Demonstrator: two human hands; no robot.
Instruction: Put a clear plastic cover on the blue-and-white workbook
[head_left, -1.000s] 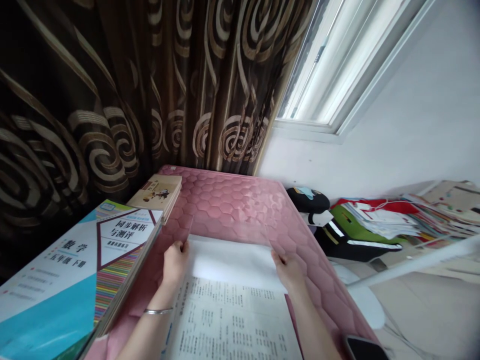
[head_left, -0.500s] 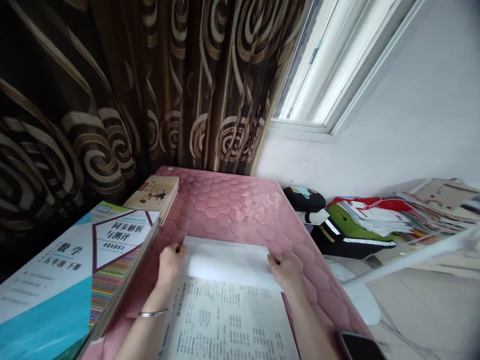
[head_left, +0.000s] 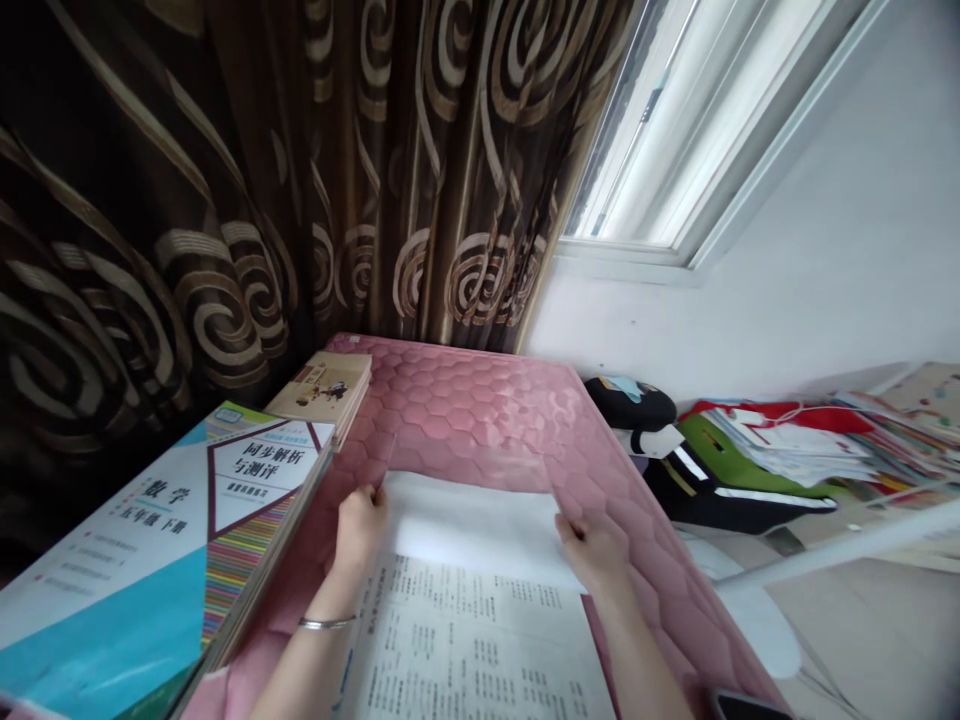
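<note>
A large printed sheet (head_left: 480,650) lies on the pink quilted table cover (head_left: 465,410), and its far part is folded back so a blank white strip (head_left: 472,525) faces up. My left hand (head_left: 360,530) pinches the strip's left end, fingers closed on the paper; a thin bracelet (head_left: 326,623) circles that wrist. My right hand (head_left: 596,550) grips the strip's right end the same way. Both forearms run in from the bottom edge.
A stack of large workbooks (head_left: 161,540) and a smaller book (head_left: 322,385) sit at the table's left side. A dark patterned curtain (head_left: 262,170) hangs behind. Right of the table are a window (head_left: 697,130), a black bag (head_left: 637,410), piled papers (head_left: 810,440) and a phone (head_left: 750,705).
Both hands keep their hold on the folded paper's corners. The view has drifted a little; the phone has slid toward the bottom edge of the picture.
</note>
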